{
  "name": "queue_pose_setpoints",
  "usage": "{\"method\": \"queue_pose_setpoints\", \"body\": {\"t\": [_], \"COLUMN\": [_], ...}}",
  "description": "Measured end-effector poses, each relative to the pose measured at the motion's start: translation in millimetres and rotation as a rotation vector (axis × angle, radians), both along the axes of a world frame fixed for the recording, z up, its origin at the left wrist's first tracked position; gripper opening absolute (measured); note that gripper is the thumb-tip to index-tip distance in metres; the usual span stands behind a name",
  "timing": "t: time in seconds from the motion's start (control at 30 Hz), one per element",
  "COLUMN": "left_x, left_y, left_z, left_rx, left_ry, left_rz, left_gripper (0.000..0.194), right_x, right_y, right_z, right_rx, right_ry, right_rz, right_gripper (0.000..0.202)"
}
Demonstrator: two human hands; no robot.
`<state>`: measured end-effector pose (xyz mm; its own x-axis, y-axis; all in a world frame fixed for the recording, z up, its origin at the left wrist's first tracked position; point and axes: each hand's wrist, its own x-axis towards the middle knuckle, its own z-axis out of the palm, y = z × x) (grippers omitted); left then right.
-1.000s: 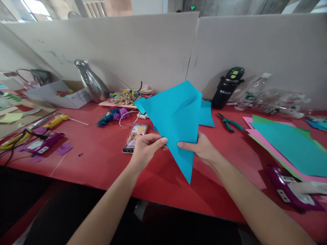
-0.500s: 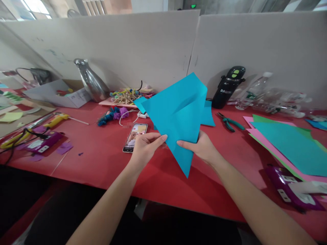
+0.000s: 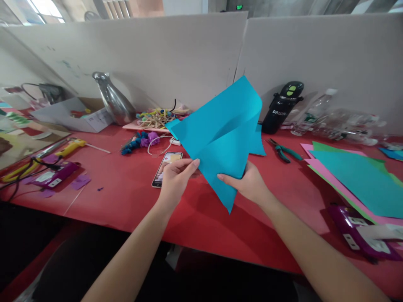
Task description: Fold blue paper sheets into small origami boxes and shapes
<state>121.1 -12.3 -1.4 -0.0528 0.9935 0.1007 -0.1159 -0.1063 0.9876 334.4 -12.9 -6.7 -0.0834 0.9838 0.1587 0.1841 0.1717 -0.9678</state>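
A bent sheet of blue paper (image 3: 220, 130) is held up over the red table, its lower corner pointing down toward me. My left hand (image 3: 178, 174) pinches its left edge between thumb and fingers. On the lower right edge, my right hand (image 3: 248, 180) grips the sheet, thumb on the near face and fingers hidden behind. Beyond the left hand lies a phone (image 3: 157, 178) with its screen lit, partly covered by that hand. Another blue piece of paper (image 3: 258, 144) shows behind the held sheet on the table.
Pliers (image 3: 283, 152), a black bottle (image 3: 278, 111) and stacked coloured paper (image 3: 355, 180) are on the right. A purple power strip (image 3: 355, 235) sits near the front. Leftward stand a steel jug (image 3: 115, 100), a pink tray (image 3: 132, 126) of sticks, and a yellow glue gun (image 3: 71, 147).
The sheet's upper corner has risen and shifted slightly right, and its bend looks deeper. My left hand has moved a little up and left along the edge. The right hand is almost unmoved.
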Motion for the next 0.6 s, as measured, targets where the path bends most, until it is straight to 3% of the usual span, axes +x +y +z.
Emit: {"method": "queue_pose_setpoints", "body": {"t": [0.6], "left_x": [-3.1], "left_y": [-0.4], "left_z": [3.1], "left_rx": [0.065], "left_ry": [-0.011], "left_rz": [-0.026], "left_gripper": [0.02], "right_x": [0.7], "right_y": [0.0], "right_z": [1.7], "right_rx": [-0.01], "right_ry": [0.004], "right_rz": [0.016], "right_gripper": [0.063]}}
